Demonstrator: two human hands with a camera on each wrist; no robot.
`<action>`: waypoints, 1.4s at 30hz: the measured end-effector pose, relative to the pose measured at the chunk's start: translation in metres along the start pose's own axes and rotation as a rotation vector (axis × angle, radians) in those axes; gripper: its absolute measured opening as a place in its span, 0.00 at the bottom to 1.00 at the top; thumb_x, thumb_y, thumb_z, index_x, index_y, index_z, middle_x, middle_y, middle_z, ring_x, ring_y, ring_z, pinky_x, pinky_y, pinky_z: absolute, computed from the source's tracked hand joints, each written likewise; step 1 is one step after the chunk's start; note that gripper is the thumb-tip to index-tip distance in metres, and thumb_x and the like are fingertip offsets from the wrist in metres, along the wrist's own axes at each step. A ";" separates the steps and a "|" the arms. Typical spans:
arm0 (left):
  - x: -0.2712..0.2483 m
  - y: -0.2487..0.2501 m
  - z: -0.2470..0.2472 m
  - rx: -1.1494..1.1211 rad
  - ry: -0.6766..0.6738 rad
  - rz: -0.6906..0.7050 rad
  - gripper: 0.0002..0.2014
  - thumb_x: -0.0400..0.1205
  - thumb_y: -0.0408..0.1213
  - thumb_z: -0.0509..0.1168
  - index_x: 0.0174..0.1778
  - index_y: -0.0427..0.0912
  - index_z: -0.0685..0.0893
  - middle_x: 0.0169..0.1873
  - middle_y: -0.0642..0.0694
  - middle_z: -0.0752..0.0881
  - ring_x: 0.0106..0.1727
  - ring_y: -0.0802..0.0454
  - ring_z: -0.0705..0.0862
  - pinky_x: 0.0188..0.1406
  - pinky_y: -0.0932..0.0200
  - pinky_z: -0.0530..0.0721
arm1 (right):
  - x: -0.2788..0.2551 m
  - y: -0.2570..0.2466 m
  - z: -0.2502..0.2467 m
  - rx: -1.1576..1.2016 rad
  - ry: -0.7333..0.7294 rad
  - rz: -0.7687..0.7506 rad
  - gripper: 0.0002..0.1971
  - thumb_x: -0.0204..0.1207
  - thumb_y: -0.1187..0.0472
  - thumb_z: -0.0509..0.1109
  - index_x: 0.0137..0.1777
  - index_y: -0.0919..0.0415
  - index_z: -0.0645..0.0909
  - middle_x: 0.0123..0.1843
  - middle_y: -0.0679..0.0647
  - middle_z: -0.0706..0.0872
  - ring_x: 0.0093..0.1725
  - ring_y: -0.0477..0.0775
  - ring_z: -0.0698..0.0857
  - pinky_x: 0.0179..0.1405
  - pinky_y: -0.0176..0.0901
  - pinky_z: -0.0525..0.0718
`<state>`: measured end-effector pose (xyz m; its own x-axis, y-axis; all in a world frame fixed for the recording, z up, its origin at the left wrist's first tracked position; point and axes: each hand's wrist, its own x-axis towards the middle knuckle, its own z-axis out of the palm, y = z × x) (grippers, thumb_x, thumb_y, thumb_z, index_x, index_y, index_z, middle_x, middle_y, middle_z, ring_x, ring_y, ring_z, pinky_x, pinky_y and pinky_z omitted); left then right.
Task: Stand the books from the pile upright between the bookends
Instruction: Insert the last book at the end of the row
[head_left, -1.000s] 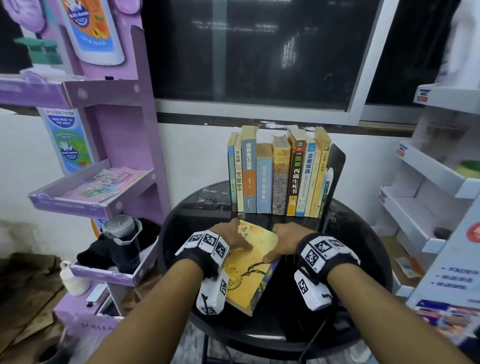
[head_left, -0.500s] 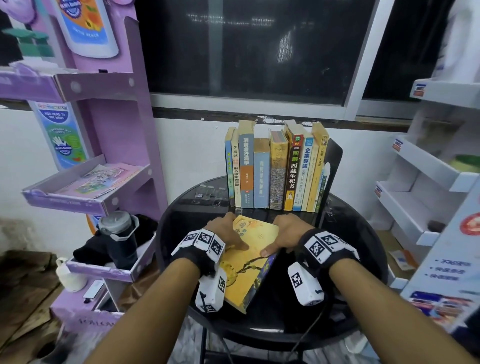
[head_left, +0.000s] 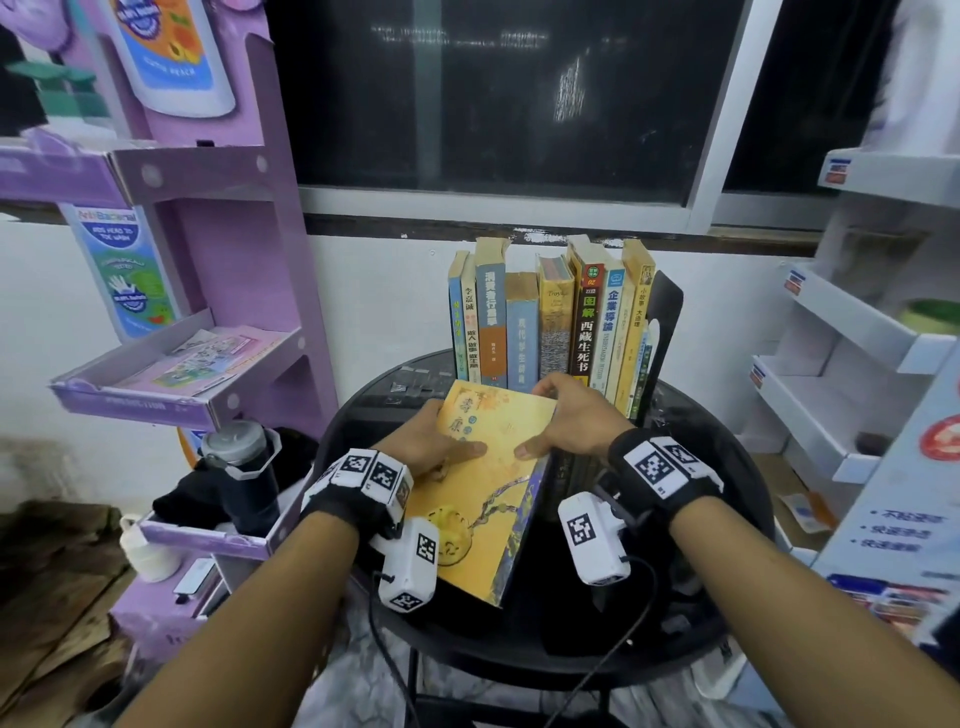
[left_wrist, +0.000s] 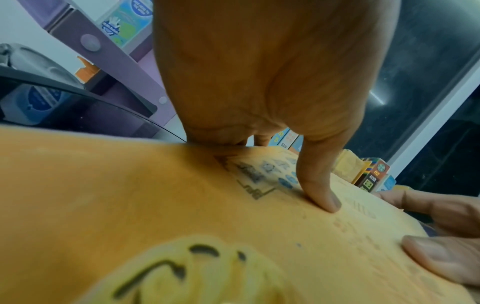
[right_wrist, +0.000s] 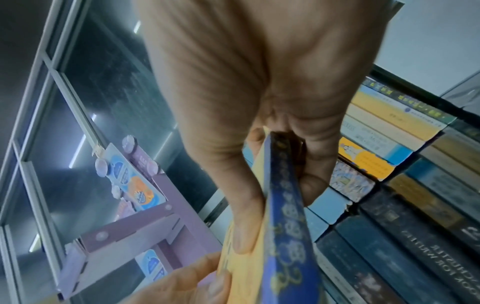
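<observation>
Both forearms bare, no sleeves. Each wrist wears a black strap w/ white blocks printed in black square markers: left band, right band. White marker-tagged camera pod under each wrist, left, right; thin black cable off each, probably to the pods.

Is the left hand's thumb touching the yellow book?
Touching. The left wrist view shows the left hand pressing its thumb tip onto the yellow book cover.

a shop: purple cardboard display stand with soap adverts, white display shelves with price tags.
</observation>
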<state>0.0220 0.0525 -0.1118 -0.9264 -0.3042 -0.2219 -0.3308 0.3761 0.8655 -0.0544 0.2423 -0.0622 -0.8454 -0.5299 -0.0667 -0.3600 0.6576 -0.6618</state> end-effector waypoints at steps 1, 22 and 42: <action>-0.001 0.001 -0.001 -0.029 0.005 0.019 0.43 0.73 0.42 0.77 0.79 0.44 0.59 0.66 0.44 0.80 0.63 0.45 0.82 0.65 0.44 0.82 | 0.000 -0.001 -0.001 0.030 0.019 -0.006 0.35 0.56 0.61 0.89 0.61 0.55 0.73 0.60 0.52 0.82 0.60 0.56 0.82 0.60 0.53 0.83; 0.004 0.073 0.026 -0.219 -0.047 0.314 0.38 0.75 0.29 0.74 0.73 0.47 0.57 0.57 0.47 0.82 0.55 0.49 0.85 0.55 0.48 0.87 | -0.045 0.006 -0.076 0.365 0.004 -0.133 0.19 0.79 0.65 0.72 0.69 0.55 0.75 0.56 0.57 0.89 0.46 0.59 0.92 0.34 0.60 0.91; 0.051 0.171 0.112 0.276 0.481 0.710 0.37 0.73 0.45 0.75 0.77 0.48 0.67 0.73 0.46 0.70 0.75 0.48 0.68 0.75 0.48 0.69 | -0.077 0.073 -0.181 0.065 0.635 -0.131 0.14 0.75 0.61 0.74 0.60 0.54 0.82 0.48 0.55 0.89 0.35 0.59 0.90 0.32 0.56 0.91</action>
<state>-0.1017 0.1992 -0.0253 -0.7740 -0.2301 0.5899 0.2020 0.7932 0.5745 -0.0867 0.4283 0.0293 -0.8718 -0.1706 0.4591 -0.4683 0.5649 -0.6794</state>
